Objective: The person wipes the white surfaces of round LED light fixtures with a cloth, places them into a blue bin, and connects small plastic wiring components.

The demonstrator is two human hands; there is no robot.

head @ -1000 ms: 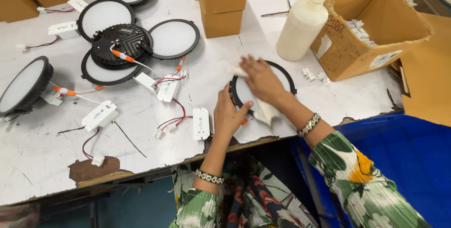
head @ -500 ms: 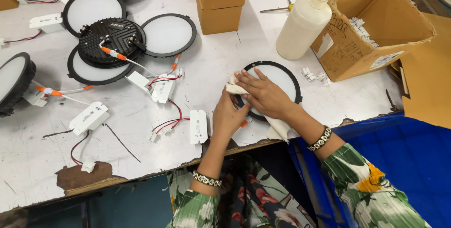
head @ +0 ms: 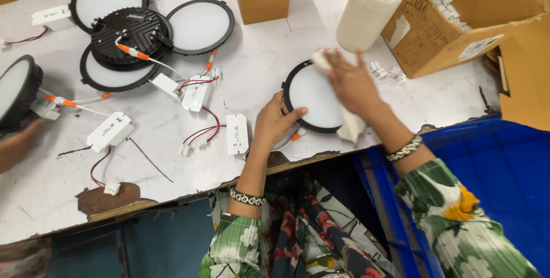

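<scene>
Round panel light (head: 314, 96): lies face up near the front edge of the tabletop (head: 252, 66), white disc in a black rim.
Left hand (head: 274, 122): fingers curled against the light's left rim, steadying it; nothing else in its grasp.
Right hand (head: 350, 80): spread flat over the light's right side, pressing a white cloth (head: 350, 129) onto it; the cloth's tail hangs past the rim.
Nearby: a white plastic bottle (head: 369, 6) stands just behind the light; an open cardboard box (head: 458, 20) sits to its right; a white driver unit (head: 236, 133) with red wires lies left of the left hand.
Risk, slipping: the light sits close to the tabletop's edge, so a hard wipe toward the body could push it off.
Risk, bottle: a wide sweep of the right hand could knock the bottle over.
Risk, wire: the orange connector (head: 295, 135) under the rim could snag or get tugged.
</scene>
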